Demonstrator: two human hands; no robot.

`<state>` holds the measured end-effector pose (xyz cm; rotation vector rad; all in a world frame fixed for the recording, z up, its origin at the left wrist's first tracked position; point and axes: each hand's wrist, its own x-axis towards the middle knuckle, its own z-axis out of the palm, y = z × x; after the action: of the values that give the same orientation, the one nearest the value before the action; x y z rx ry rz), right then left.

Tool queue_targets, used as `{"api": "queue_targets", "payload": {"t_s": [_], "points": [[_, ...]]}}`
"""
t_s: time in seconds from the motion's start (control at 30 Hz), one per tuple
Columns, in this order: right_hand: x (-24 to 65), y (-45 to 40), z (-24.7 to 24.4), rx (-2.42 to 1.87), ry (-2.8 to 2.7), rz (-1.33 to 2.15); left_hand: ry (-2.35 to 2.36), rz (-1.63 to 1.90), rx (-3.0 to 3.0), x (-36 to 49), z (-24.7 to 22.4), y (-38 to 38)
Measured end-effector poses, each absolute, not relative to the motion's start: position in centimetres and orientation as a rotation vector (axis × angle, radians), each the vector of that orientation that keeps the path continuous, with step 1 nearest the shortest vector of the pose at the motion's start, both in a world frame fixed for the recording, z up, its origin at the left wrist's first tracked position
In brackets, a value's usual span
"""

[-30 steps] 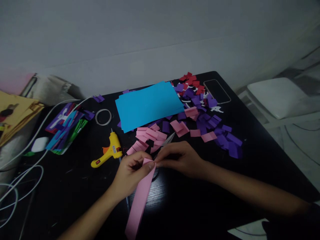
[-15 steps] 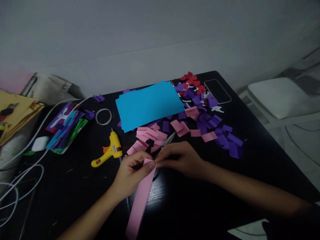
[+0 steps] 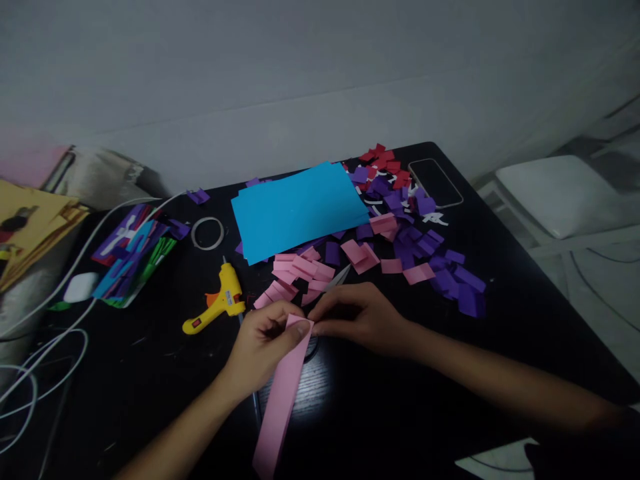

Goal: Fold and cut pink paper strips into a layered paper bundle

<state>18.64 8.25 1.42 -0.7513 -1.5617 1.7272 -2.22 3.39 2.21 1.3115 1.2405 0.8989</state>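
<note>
Head view: our L hand (image 3: 263,347) grips the pink strip (image 3: 283,407) btwn thumb & fingers above the black table (image 3: 400,407), while our R hand (image 3: 360,317) pinches its top corner. We're prob. folding or lining up that end, so the next move calls for a steady L grip & a neat R pinch. Around us: pink pieces (image 3: 303,268) just past our hands, blue sheets (image 3: 300,213) behind, glue gun (image 3: 217,308) to the L, plus scissors (image 3: 337,280) partly hidden by our R hand & maybe in the way.
</note>
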Motion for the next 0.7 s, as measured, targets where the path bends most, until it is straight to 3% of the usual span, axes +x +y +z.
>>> {"api": "queue_targets", "payload": {"t_s": [0.17,0.7], "points": [[18.63,8.27,1.81,-0.781,-1.466,1.990,1.270,0.909,1.297,-2.32,1.94,3.31],[18.45,8.11,2.15,-0.869,-1.535,1.897,1.233,0.911,1.246,-2.48,1.82,3.51]]}}
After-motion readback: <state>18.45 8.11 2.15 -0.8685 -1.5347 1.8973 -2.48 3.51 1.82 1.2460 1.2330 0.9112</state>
